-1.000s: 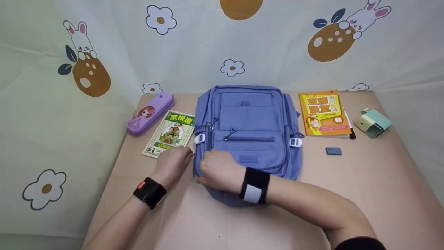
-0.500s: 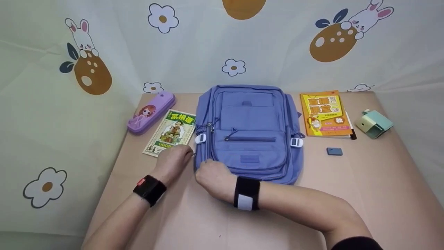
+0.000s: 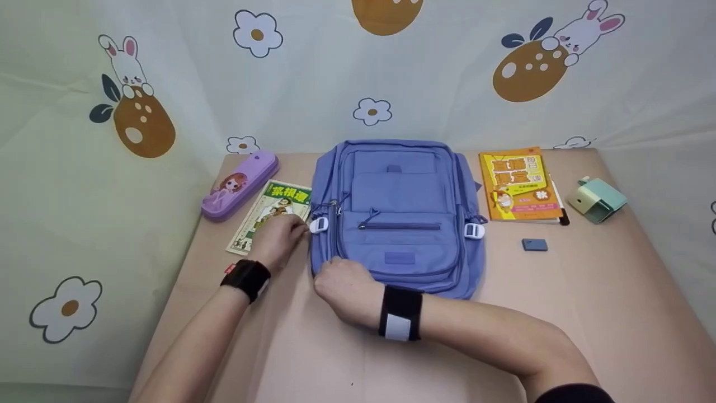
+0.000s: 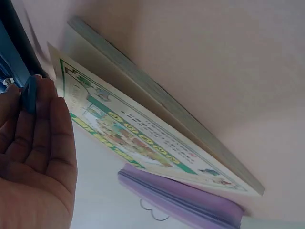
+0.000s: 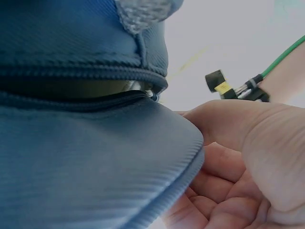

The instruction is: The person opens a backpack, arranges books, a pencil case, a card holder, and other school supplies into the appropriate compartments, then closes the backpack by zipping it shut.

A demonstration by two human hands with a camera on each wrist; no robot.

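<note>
A blue backpack (image 3: 400, 193) lies front up in the middle of the table. At its left side, by the white strap buckle (image 3: 319, 225), my left hand (image 3: 274, 240) pinches a small blue zipper pull (image 4: 29, 94) between thumb and fingers. My right hand (image 3: 347, 288) grips the backpack's fabric at the lower left corner. In the right wrist view, the thumb and fingers (image 5: 217, 164) hold a fold of that fabric (image 5: 119, 157) beside a zipper (image 5: 71, 98). This zipper is parted, with a gap between its rows of teeth.
Under my left forearm's far side lies a green comic-style book (image 3: 246, 235), with a purple pencil case (image 3: 240, 184) behind it. To the right are an orange book (image 3: 523, 187), a dark pen (image 3: 564, 215), a blue eraser (image 3: 535, 244) and a green-and-cream box (image 3: 598, 200).
My left hand has moved away from me along the backpack's left side, up to the buckle. My right hand has slid down to the lower left corner.
</note>
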